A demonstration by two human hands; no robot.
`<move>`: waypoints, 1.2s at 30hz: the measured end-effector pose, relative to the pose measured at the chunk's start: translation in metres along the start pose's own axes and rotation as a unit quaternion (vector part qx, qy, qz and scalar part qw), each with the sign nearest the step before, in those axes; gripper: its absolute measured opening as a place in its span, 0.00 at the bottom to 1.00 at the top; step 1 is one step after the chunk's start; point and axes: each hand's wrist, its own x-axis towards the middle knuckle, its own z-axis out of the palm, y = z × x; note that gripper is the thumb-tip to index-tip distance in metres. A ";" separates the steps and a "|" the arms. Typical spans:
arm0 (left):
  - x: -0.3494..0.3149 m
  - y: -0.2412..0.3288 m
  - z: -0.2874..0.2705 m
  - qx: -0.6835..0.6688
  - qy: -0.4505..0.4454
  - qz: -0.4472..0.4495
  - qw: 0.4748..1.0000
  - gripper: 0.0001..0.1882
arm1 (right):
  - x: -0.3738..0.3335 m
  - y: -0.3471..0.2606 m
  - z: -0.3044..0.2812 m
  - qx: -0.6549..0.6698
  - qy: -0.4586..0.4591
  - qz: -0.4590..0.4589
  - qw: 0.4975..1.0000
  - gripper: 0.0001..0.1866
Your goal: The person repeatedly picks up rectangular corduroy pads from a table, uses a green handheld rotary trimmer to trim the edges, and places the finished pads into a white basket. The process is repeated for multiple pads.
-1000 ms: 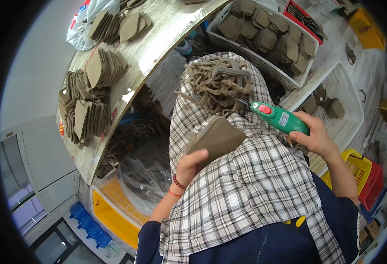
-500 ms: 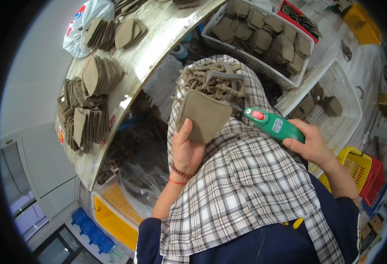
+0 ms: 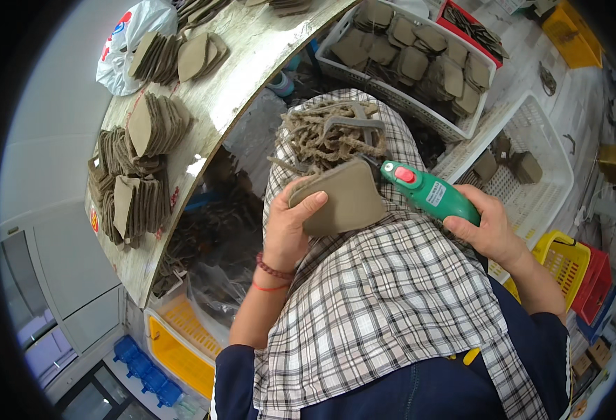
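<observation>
Pinching a tan, rounded leather piece (image 3: 343, 199) by its left edge, the fingers (image 3: 306, 206) of the left hand (image 3: 287, 234) hold it over the lap, thumb on its face and the rest curled behind. The right hand (image 3: 488, 227) is clenched around a green handheld power tool (image 3: 430, 194) with a red switch, whose tip meets the piece's upper right corner. Both sit above a checked cloth (image 3: 385, 308) spread across the person's knees. Just beyond the piece, a heap of trimmed tan strips (image 3: 325, 133) lies on the same cloth. To the left runs a pale tabletop (image 3: 241, 84) carrying stacks of similar cut pieces (image 3: 150, 126). Ahead, a white basket (image 3: 364, 77) holds more of them, and another white basket (image 3: 539, 175) to the right holds a few.
</observation>
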 end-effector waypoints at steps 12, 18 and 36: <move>-0.016 0.003 0.003 -0.104 0.006 -0.068 0.992 0.16 | -0.006 0.016 -0.008 -0.038 -0.007 -0.050 0.998 0.25; -0.007 0.007 -0.002 -0.010 0.000 0.021 1.000 0.11 | -0.007 0.003 -0.019 -0.057 -0.049 -0.051 0.996 0.25; 0.001 0.009 0.004 0.082 -0.034 0.025 0.996 0.09 | 0.004 -0.006 -0.020 -0.155 -0.060 -0.176 0.970 0.26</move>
